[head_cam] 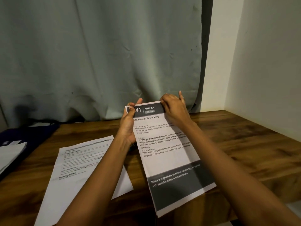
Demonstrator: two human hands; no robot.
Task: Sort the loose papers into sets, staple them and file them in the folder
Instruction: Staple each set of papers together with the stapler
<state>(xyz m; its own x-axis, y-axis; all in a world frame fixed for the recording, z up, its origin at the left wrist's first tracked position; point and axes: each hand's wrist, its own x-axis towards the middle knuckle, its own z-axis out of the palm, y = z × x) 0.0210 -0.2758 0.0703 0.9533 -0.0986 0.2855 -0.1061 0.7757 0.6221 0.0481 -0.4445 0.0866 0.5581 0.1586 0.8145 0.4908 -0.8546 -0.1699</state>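
Near edge: brown wooden surface (244,144) and both bare forearms, cut off by the bottom of the frame.
Lying page: white form sheet with blurred black lines (78,168), flat on the surface at left; long axis slanting from near left to far right; near corner out of frame, right side hidden under the left forearm, print too smeared to read.
Held page: white printed sheet with dark grey bands (169,160), right of centre; long axis running away from the body, head end far and tipped a little left; headed "KITCHEN" and "Refrigerator Restocking"; line ends hidden by the right forearm.
Lower edge: contact with the surface unclear.
Under the left wrist: small dark object (132,148), too hidden to name.
Left hand (128,123): pinching the held page's upper left corner, thumb on the print, fingers (139,101) mostly hidden behind.
That corner: curled, a second edge behind it; sheet count unclear.
Right hand (174,108): pinching the upper right corner, fingers curled at the top edge, one sticking up.
Far left: dark blue folder (32,134) on the surface, with a stack of white papers (11,154) on it, both cut off by the frame.
Background: grey-green curtain (97,54), white wall (260,54) at right.
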